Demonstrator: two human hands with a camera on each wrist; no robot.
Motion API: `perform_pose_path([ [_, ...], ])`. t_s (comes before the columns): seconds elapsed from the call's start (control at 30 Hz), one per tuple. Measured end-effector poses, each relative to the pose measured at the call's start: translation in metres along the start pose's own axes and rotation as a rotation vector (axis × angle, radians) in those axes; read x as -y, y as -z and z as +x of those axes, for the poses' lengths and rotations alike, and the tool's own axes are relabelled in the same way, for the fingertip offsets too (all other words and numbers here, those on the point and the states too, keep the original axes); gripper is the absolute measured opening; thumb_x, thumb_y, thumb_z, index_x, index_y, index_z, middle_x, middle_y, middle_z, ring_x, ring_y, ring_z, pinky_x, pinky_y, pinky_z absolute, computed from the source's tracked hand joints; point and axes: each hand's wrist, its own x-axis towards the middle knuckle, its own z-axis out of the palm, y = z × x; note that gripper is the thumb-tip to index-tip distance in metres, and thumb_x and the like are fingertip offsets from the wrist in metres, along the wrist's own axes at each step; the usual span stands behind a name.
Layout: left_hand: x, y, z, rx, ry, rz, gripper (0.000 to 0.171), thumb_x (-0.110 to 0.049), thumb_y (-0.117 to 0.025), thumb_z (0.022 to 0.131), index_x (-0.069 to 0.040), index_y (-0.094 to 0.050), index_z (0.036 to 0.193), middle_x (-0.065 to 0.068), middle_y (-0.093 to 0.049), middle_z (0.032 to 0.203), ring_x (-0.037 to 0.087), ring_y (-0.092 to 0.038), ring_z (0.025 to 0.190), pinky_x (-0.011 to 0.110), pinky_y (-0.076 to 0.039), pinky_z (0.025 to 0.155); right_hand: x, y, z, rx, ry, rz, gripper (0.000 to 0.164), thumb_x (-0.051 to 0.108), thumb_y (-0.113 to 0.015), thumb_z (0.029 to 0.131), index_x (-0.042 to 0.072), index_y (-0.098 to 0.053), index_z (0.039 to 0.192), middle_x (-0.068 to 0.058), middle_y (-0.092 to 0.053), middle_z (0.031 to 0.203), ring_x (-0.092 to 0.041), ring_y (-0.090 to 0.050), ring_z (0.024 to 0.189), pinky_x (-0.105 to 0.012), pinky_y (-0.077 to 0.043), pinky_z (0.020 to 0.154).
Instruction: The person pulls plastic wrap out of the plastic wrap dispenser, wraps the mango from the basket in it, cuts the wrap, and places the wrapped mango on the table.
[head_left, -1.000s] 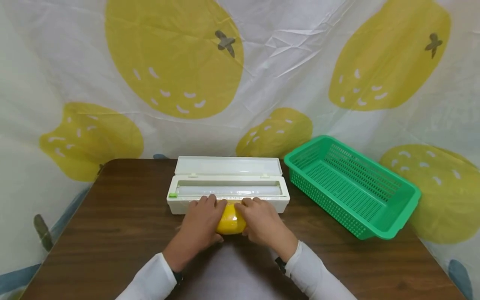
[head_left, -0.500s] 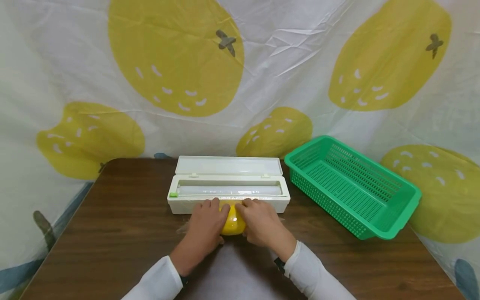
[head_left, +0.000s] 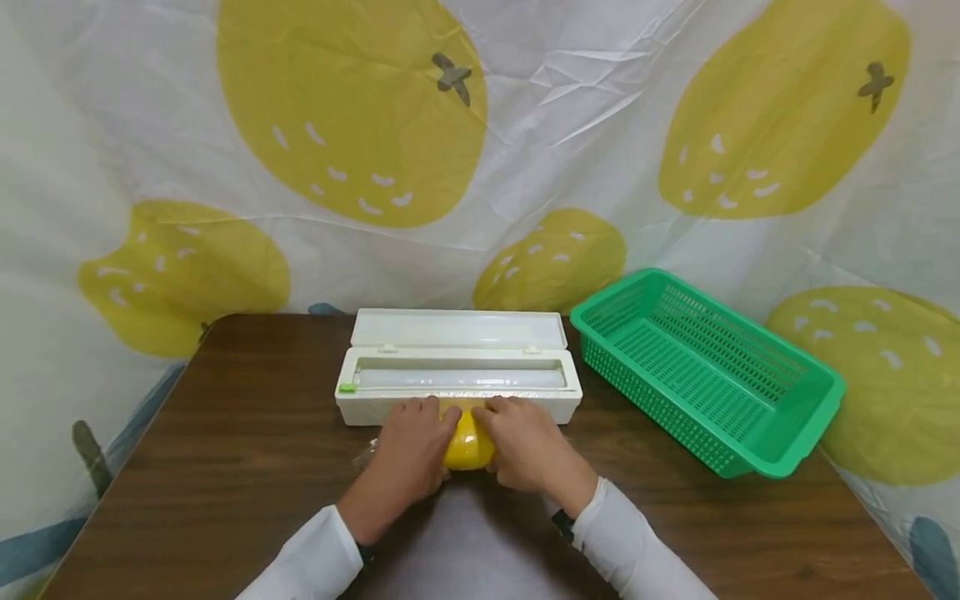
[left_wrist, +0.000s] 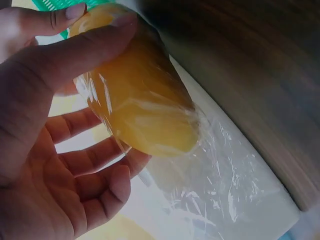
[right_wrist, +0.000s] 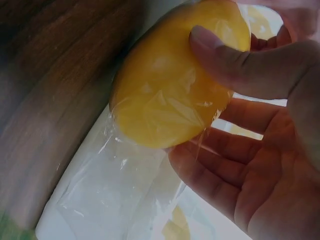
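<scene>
Behind our table (head_left: pixel 247 392) hangs a white cloth (head_left: pixel 570 75) printed with large yellow fruit. We have both hands on one rounded yellow thing (head_left: pixel 469 443), just in front of a white box (head_left: pixel 360 410); whether it touches the box we cannot tell. Our left hand (head_left: pixel 411 446) grips one end, thumb laid over it and fingers bent around the far side. Our right hand (head_left: pixel 527 443) grips the other end the same way. Clear film (left_wrist: pixel 222 172) covers the yellow thing, creased and shiny, and spreads past it over the box's front. We see the lid (head_left: pixel 457 329) tipped back and a pale roll (head_left: pixel 457 379) inside, with a green tab (head_left: pixel 347 387) at the left corner. To the right, a green basket (head_left: pixel 645 400) stands at an angle. White sleeves (head_left: pixel 318 554) cover our forearms.
</scene>
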Motion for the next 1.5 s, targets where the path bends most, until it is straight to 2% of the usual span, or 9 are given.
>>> perform_pose_path([
  [0.17,0.006,0.005,0.001,-0.001,-0.03,-0.076,0.069,-0.046,-0.091,0.056,-0.005,-0.063,0.104,0.016,-0.066,0.088,0.032,-0.061,0.077,0.044,-0.055,0.068,-0.006,0.006,-0.005,0.004,-0.003,0.112,0.06,0.02,-0.086,0.066,0.008,-0.066,0.121,-0.007,-0.071,0.111,-0.022,-0.063,0.089,-0.042,-0.058,0.079],
  [0.33,0.015,0.009,0.0,0.06,-0.021,-0.19,0.065,-0.046,-0.091,0.058,-0.006,-0.065,0.102,0.015,-0.066,0.09,0.03,-0.058,0.076,0.044,-0.053,0.068,-0.003,0.013,-0.009,-0.023,0.0,0.151,0.065,0.021,-0.086,0.069,0.008,-0.062,0.128,-0.008,-0.069,0.117,-0.024,-0.063,0.093,-0.043,-0.058,0.083],
  [0.53,0.024,0.012,0.001,0.106,0.004,-0.253,0.063,-0.046,-0.09,0.061,-0.008,-0.066,0.105,0.013,-0.066,0.092,0.027,-0.057,0.077,0.044,-0.053,0.07,0.011,0.018,-0.011,-0.102,0.036,0.035,0.076,0.031,-0.093,0.06,0.012,-0.062,0.126,-0.009,-0.064,0.12,-0.028,-0.06,0.101,-0.045,-0.056,0.086],
  [0.7,0.026,0.011,0.001,0.116,0.008,-0.272,0.062,-0.043,-0.09,0.063,-0.007,-0.067,0.107,0.012,-0.066,0.092,0.027,-0.056,0.077,0.043,-0.053,0.071,0.019,0.01,-0.009,-0.14,0.045,-0.111,0.064,0.037,-0.092,0.059,0.014,-0.065,0.111,-0.005,-0.065,0.104,-0.025,-0.062,0.086,-0.041,-0.057,0.077],
  [0.87,0.026,0.008,0.001,0.089,-0.004,-0.272,0.057,-0.041,-0.09,0.062,-0.008,-0.069,0.103,0.009,-0.065,0.085,0.024,-0.054,0.072,0.041,-0.051,0.065,0.021,0.002,-0.005,-0.201,0.031,-0.159,0.05,0.032,-0.092,0.059,0.015,-0.065,0.098,-0.005,-0.063,0.091,-0.023,-0.061,0.071,-0.038,-0.056,0.061],
  [1.0,0.027,0.008,0.001,0.09,-0.016,-0.268,0.054,-0.04,-0.089,0.063,-0.007,-0.07,0.102,0.008,-0.063,0.08,0.024,-0.052,0.068,0.04,-0.049,0.061,0.019,0.001,-0.003,-0.199,0.028,-0.141,0.049,0.03,-0.092,0.059,0.014,-0.065,0.098,-0.005,-0.063,0.088,-0.023,-0.06,0.066,-0.038,-0.057,0.057],
  [1.23,0.026,0.005,0.001,0.089,0.001,-0.325,0.053,-0.037,-0.088,0.067,-0.006,-0.07,0.106,0.008,-0.066,0.083,0.023,-0.053,0.069,0.039,-0.049,0.064,0.012,0.001,-0.002,-0.155,0.03,-0.054,0.052,0.027,-0.091,0.062,0.012,-0.068,0.107,-0.005,-0.066,0.092,-0.022,-0.062,0.069,-0.038,-0.059,0.061],
  [1.4,0.026,0.002,0.0,0.101,0.048,-0.4,0.065,-0.036,-0.087,0.068,-0.005,-0.062,0.12,0.009,-0.07,0.094,0.022,-0.056,0.076,0.04,-0.052,0.072,0.005,0.001,-0.001,-0.12,0.009,0.028,0.054,0.025,-0.09,0.064,0.013,-0.07,0.113,-0.005,-0.069,0.098,-0.022,-0.064,0.073,-0.04,-0.06,0.064],
  [1.5,0.027,0.001,0.001,0.102,0.066,-0.427,0.067,-0.036,-0.088,0.068,-0.005,-0.058,0.12,0.009,-0.07,0.095,0.021,-0.057,0.076,0.04,-0.053,0.074,0.001,0.001,0.001,-0.117,0.008,0.049,0.054,0.025,-0.09,0.064,0.013,-0.071,0.113,-0.005,-0.07,0.099,-0.022,-0.065,0.074,-0.04,-0.06,0.063],
])
